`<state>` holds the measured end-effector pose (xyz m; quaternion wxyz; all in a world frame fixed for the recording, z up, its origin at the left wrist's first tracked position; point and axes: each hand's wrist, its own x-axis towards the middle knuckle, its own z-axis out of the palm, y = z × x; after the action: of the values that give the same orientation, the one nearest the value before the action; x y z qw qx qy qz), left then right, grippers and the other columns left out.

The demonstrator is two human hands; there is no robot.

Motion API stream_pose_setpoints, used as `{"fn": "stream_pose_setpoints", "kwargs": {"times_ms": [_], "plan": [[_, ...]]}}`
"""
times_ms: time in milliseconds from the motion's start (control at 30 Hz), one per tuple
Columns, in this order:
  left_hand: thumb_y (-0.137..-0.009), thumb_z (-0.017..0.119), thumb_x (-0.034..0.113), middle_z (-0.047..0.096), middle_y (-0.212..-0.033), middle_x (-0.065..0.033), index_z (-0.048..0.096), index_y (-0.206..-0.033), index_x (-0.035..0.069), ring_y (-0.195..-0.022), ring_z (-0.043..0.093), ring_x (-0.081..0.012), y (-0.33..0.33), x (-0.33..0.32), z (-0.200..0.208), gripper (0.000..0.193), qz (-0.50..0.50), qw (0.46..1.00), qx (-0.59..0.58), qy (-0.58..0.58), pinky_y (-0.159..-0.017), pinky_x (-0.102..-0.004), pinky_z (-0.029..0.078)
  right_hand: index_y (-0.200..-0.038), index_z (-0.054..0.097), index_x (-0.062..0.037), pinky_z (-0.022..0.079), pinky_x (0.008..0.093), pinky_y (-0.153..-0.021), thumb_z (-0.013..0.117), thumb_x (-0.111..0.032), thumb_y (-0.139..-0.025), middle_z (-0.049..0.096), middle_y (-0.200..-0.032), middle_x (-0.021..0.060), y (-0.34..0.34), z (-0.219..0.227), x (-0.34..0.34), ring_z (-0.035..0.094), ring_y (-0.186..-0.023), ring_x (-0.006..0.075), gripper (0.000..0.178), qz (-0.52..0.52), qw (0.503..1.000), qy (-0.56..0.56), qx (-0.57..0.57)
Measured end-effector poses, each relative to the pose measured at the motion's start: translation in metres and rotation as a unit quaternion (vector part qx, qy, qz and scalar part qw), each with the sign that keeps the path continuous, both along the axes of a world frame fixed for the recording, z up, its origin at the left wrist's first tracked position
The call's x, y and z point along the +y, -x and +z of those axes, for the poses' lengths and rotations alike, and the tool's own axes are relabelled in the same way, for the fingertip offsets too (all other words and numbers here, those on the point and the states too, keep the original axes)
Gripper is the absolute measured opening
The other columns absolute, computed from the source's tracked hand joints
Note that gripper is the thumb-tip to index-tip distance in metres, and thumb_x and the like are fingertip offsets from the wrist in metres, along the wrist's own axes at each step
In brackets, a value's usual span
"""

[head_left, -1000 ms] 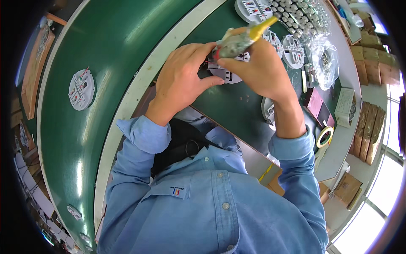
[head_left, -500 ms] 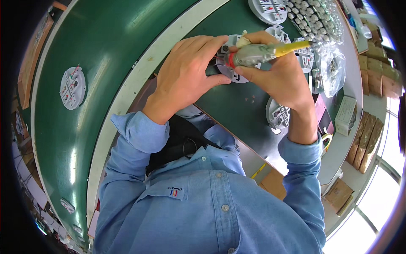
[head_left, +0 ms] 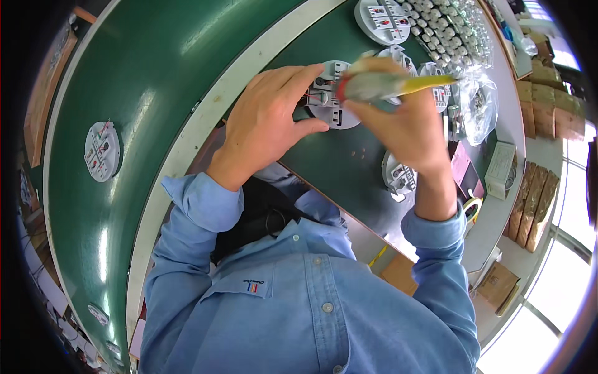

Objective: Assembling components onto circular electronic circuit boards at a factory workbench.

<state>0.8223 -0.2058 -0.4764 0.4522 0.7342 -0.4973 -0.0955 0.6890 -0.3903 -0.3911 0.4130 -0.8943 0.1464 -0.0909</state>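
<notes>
My left hand (head_left: pixel 261 121) curves around the near-left side of a round white plastic disc (head_left: pixel 341 119) with small dark parts and red wires on it. Its thumb and fingers grip the disc's edge on the green bench. In my right hand (head_left: pixel 414 134) is a powered screwdriver (head_left: pixel 374 87) with a greyish wrapped body, a red band near the front and a yellow tail end. Motion smears the tool and the right fingers. The screwdriver lies over the right part of the disc; its tip is too blurred to make out.
More white discs (head_left: pixel 383 22) stand along the bench's far side, another (head_left: pixel 398 173) right of my right wrist. Bulb-like silvery parts (head_left: pixel 442 31) and a clear plastic bag (head_left: pixel 479 106) are at far right. On the left, a green conveyor belt (head_left: pixel 156 62) carries a disc (head_left: pixel 103 151).
The view has shifted slightly. My right hand, now blurred, has drawn the screwdriver a little to the right, so more of the disc shows. My left hand stays on the disc.
</notes>
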Motion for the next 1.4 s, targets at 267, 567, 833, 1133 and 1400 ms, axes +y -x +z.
{"fn": "stream_pose_setpoints", "kwargs": {"times_ms": [267,567,833,1133,1400], "plan": [[-0.072,0.097,0.023,0.072,-0.137,-0.0116,0.065,-0.146,0.010,-0.123,0.067,-0.0348,-0.001,-0.003,-0.006,0.081,0.000,1.000,-0.028,0.003,-0.107,-0.0449,0.053,-0.131,0.067,-0.0022,0.059,0.0322,-0.084,0.089,-0.008,-0.085,0.080,-0.102,0.0110,0.023,-0.010,-0.004,0.079,-0.090,0.0212,0.051,-0.089,0.996,0.005,-0.026],[-0.070,0.098,0.023,0.072,-0.137,-0.0107,0.067,-0.145,0.010,-0.123,0.067,-0.0345,-0.007,-0.010,-0.008,0.083,-0.011,0.999,-0.046,0.002,-0.106,-0.0443,0.053,-0.133,0.067,-0.0031,0.058,0.0380,-0.070,0.088,-0.015,-0.088,0.080,-0.092,0.0153,0.012,-0.008,0.002,0.078,-0.079,0.0326,0.051,-0.080,0.993,0.078,0.025],[-0.068,0.098,0.021,0.072,-0.138,-0.0109,0.067,-0.144,0.009,-0.124,0.067,-0.0340,-0.010,-0.021,-0.001,0.083,-0.026,0.999,-0.039,-0.017,-0.106,-0.0443,0.052,-0.135,0.067,-0.0021,0.061,0.0355,-0.078,0.087,-0.012,-0.089,0.081,-0.096,0.0148,0.025,-0.017,0.002,0.080,-0.086,0.0293,0.051,-0.141,0.987,0.060,0.039],[-0.070,0.098,0.021,0.070,-0.138,-0.0120,0.067,-0.141,0.007,-0.128,0.064,-0.0369,-0.008,-0.041,0.010,0.079,-0.019,0.994,-0.098,0.038,-0.110,-0.0496,0.048,-0.135,0.065,0.0034,0.058,0.0319,-0.097,0.085,-0.003,-0.091,0.079,-0.115,0.0101,0.123,0.006,-0.032,0.076,-0.101,0.0135,0.049,-0.334,0.929,-0.145,-0.060],[-0.067,0.100,0.018,0.066,-0.149,-0.0140,0.064,-0.146,0.006,-0.138,0.060,-0.0378,0.012,-0.070,0.008,0.088,-0.045,0.995,-0.088,-0.028,-0.115,-0.0473,0.049,-0.137,0.065,-0.0010,0.060,0.0350,-0.089,0.086,-0.004,-0.090,0.079,-0.114,0.0131,0.047,0.003,-0.027,0.079,-0.103,0.0234,0.051,-0.127,0.989,0.069,0.032]]}}
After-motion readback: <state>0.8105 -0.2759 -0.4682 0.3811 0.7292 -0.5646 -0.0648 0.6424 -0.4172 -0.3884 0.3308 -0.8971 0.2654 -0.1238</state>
